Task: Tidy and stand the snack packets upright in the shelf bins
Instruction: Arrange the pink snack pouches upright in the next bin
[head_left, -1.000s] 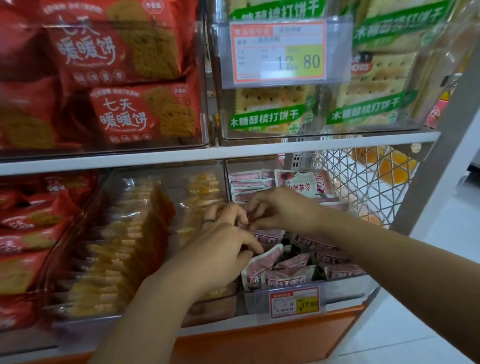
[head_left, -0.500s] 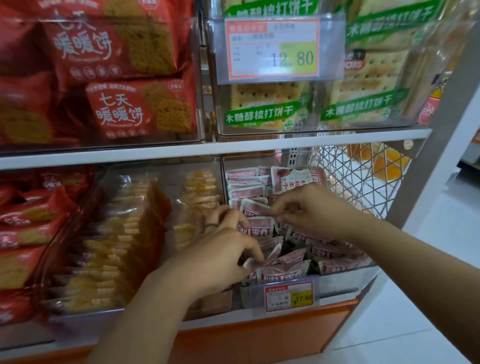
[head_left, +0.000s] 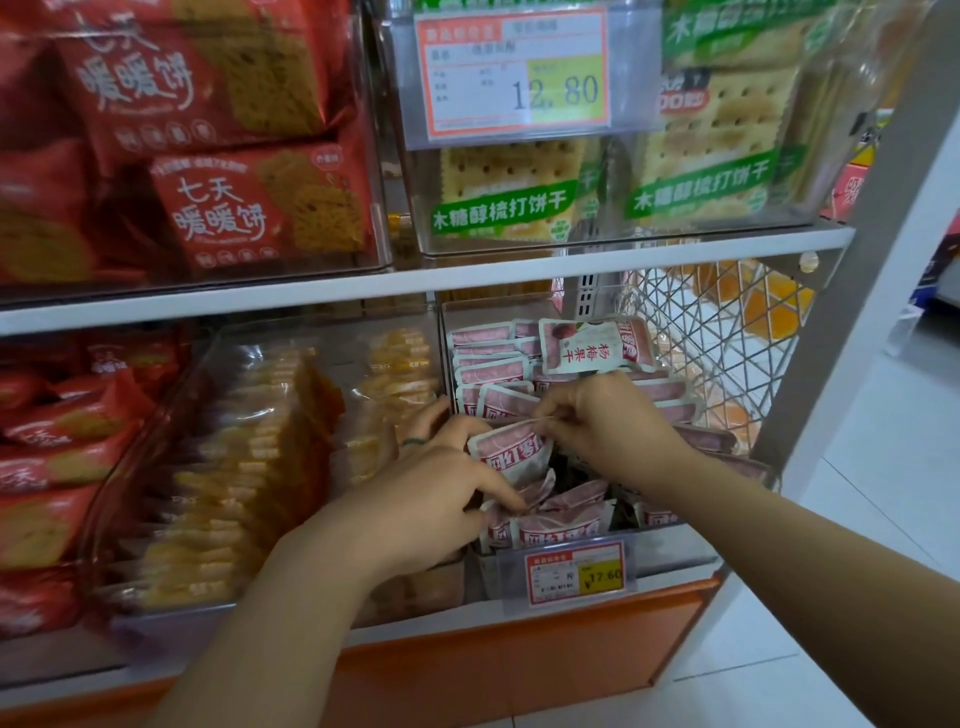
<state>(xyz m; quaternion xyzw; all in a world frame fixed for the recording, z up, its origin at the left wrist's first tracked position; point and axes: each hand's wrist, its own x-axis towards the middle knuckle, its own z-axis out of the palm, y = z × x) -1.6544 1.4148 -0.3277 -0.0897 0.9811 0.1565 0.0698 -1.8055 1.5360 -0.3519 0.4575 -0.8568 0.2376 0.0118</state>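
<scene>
Right hand (head_left: 608, 423) pinches the top seal of one pink packet (head_left: 511, 454), centre of frame, mid-bin (head_left: 675, 545). Left hand (head_left: 431, 499) is curled round its left edge, thumb down on the slumped packets (head_left: 550, 519) in front. My read: light, soft film, floppy, probably slick. Best hold is the flat seal edges, not the belly. It'll need neighbours to stand.
</scene>
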